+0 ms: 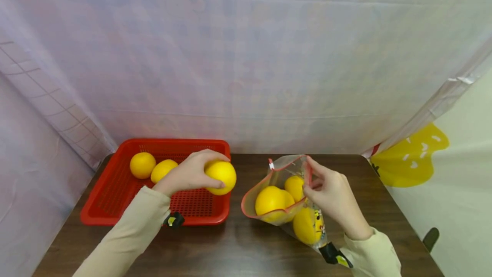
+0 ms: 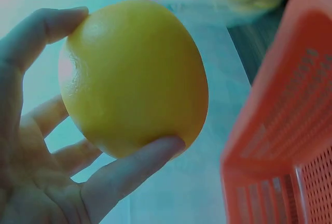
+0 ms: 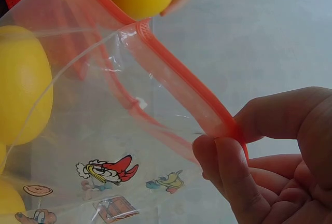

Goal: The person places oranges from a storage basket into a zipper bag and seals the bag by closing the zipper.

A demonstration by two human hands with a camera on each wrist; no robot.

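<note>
My left hand (image 1: 194, 172) grips an orange (image 1: 221, 177) over the right edge of the red basket (image 1: 226, 148). In the left wrist view, the thumb and fingers curl round that orange (image 2: 135, 79). My right hand (image 1: 332, 193) pinches the red-trimmed rim of a clear zip bag (image 1: 251, 215), whose mouth gapes toward the left hand. Several oranges sit inside the bag, one of them (image 1: 270, 200) near its opening. Cartoon figures (image 3: 109, 172) are printed on the bag's side in the right wrist view.
Two more oranges, one at the far left (image 1: 142, 165) and one beside it (image 1: 163, 171), lie in the basket. A dark wooden table (image 1: 215, 251) bears the basket and bag. Pale patterned cloth (image 1: 238, 63) hangs behind, and a white one with a yellow shape (image 1: 411, 157) hangs at right.
</note>
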